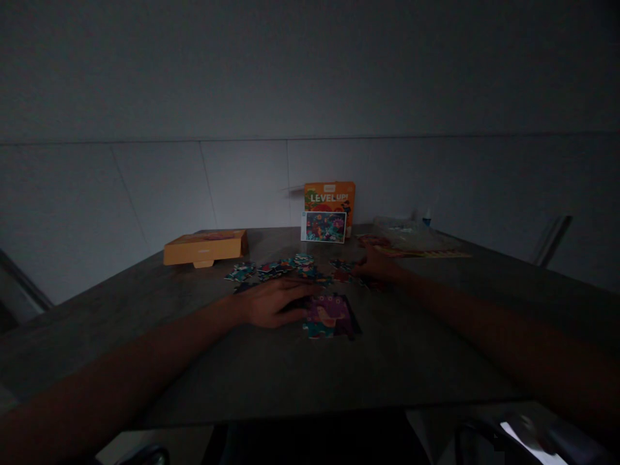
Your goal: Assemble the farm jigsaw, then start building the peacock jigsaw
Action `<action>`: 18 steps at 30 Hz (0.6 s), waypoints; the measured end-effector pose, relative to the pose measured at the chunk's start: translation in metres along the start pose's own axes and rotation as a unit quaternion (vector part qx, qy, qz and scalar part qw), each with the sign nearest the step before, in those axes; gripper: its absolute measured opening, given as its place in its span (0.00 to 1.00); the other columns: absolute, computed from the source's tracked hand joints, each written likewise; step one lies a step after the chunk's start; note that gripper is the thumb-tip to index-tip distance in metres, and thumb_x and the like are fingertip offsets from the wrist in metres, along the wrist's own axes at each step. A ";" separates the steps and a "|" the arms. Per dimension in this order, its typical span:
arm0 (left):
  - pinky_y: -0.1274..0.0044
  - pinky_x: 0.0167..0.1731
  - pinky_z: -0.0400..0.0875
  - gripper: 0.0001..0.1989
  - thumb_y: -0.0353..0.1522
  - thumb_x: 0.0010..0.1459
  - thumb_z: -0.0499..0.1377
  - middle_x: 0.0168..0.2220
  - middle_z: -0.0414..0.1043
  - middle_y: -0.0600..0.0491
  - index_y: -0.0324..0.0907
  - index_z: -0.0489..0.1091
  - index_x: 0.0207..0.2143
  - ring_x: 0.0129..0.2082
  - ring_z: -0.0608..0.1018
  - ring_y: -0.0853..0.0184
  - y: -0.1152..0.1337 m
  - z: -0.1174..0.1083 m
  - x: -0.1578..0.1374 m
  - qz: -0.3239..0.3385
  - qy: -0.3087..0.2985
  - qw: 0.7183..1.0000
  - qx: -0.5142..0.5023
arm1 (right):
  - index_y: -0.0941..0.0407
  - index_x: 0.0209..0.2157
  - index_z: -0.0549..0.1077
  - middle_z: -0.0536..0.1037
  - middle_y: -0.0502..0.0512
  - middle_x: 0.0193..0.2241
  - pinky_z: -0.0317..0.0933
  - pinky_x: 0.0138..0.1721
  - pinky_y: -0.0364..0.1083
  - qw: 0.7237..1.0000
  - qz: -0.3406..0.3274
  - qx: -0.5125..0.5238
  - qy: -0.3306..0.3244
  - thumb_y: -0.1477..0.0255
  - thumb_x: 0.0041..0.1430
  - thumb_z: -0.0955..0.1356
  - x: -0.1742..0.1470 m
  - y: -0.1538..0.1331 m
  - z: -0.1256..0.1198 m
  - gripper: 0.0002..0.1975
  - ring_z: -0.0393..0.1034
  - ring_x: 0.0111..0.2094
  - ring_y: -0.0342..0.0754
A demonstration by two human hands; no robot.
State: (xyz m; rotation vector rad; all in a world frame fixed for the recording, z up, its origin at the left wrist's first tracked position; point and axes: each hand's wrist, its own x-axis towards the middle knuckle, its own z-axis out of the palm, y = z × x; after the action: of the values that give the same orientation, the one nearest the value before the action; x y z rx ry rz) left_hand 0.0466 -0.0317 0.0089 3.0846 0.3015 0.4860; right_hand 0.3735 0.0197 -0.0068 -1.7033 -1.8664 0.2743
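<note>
My left hand (276,302) lies flat on the table with its fingers stretched to the right, their tips at the edge of a small joined section of jigsaw puzzle (330,316). That section shows a light figure on purple, with teal at its lower left. Beyond my left hand spreads a heap of loose puzzle pieces (278,266), mostly teal and red. My right hand (375,263) reaches to the right end of the loose pieces (341,274), its fingers bent down among them. Dim light hides whether a piece is between those fingers.
A picture card (323,227) of the puzzle leans against an orange "LEVEL UP!" box (329,194) near the wall. An open orange box (206,248) sits at the back left. Clear plastic packaging (411,234) and a small blue-capped bottle (427,219) are at the back right.
</note>
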 end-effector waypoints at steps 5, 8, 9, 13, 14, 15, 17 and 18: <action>0.59 0.62 0.68 0.33 0.38 0.68 0.54 0.66 0.60 0.39 0.42 0.46 0.71 0.64 0.68 0.54 -0.001 0.002 -0.003 -0.023 0.003 1.000 0.011 | 0.61 0.63 0.60 0.78 0.63 0.43 0.67 0.49 0.57 0.975 -0.179 -0.025 0.126 0.67 0.48 0.76 -0.013 -0.017 0.004 0.43 0.74 0.44 0.59; 0.59 0.63 0.67 0.37 0.39 0.68 0.55 0.68 0.58 0.37 0.41 0.41 0.72 0.66 0.66 0.52 0.000 0.001 -0.004 -0.032 0.010 0.999 0.015 | 0.57 0.65 0.58 0.75 0.64 0.47 0.65 0.52 0.61 0.914 -0.377 -0.024 0.146 0.65 0.53 0.74 -0.033 -0.040 0.006 0.41 0.71 0.49 0.60; 0.59 0.62 0.67 0.37 0.40 0.67 0.55 0.67 0.58 0.37 0.41 0.42 0.72 0.65 0.66 0.52 0.001 0.000 -0.004 -0.027 0.014 0.999 0.016 | 0.56 0.66 0.56 0.74 0.64 0.49 0.66 0.52 0.60 0.896 -0.423 -0.017 0.136 0.66 0.56 0.73 -0.040 -0.049 0.007 0.39 0.70 0.49 0.60; 0.59 0.61 0.68 0.31 0.39 0.67 0.55 0.63 0.65 0.37 0.38 0.52 0.68 0.62 0.71 0.52 0.003 -0.002 -0.002 0.012 0.021 1.000 0.018 | 0.54 0.68 0.52 0.71 0.65 0.53 0.66 0.53 0.60 0.852 -0.517 0.002 0.088 0.67 0.62 0.69 -0.058 -0.072 0.014 0.37 0.66 0.55 0.59; 0.59 0.60 0.69 0.30 0.38 0.67 0.55 0.62 0.66 0.37 0.39 0.54 0.67 0.61 0.72 0.52 0.003 -0.002 -0.001 0.016 0.021 0.999 0.020 | 0.54 0.68 0.52 0.71 0.65 0.54 0.66 0.53 0.60 0.849 -0.521 0.002 0.084 0.66 0.63 0.69 -0.058 -0.073 0.015 0.37 0.66 0.55 0.59; 0.59 0.60 0.69 0.29 0.38 0.67 0.54 0.62 0.67 0.37 0.39 0.55 0.67 0.61 0.72 0.53 0.003 -0.003 -0.001 0.016 0.022 0.999 0.022 | 0.54 0.68 0.52 0.70 0.65 0.54 0.66 0.54 0.61 0.850 -0.520 0.000 0.083 0.65 0.63 0.69 -0.057 -0.072 0.016 0.36 0.65 0.56 0.59; 0.60 0.59 0.71 0.29 0.38 0.67 0.55 0.61 0.68 0.39 0.41 0.55 0.67 0.60 0.73 0.54 0.002 -0.002 -0.001 0.010 0.027 0.999 0.025 | 0.55 0.67 0.54 0.69 0.67 0.56 0.65 0.55 0.62 0.855 -0.510 -0.008 0.091 0.61 0.63 0.70 -0.053 -0.066 0.017 0.37 0.65 0.57 0.61; 0.60 0.59 0.71 0.29 0.38 0.67 0.55 0.61 0.69 0.39 0.41 0.55 0.67 0.60 0.73 0.54 0.002 -0.002 -0.001 0.006 0.029 0.999 0.026 | 0.56 0.67 0.55 0.69 0.68 0.56 0.65 0.55 0.63 0.859 -0.503 -0.013 0.095 0.59 0.62 0.70 -0.050 -0.063 0.016 0.37 0.65 0.57 0.61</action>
State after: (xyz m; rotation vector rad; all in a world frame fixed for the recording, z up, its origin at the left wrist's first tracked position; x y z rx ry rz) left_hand 0.0456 -0.0336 0.0107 3.1294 0.3015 0.5785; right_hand 0.3127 -0.0346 -0.0011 -0.5420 -2.3116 -0.3349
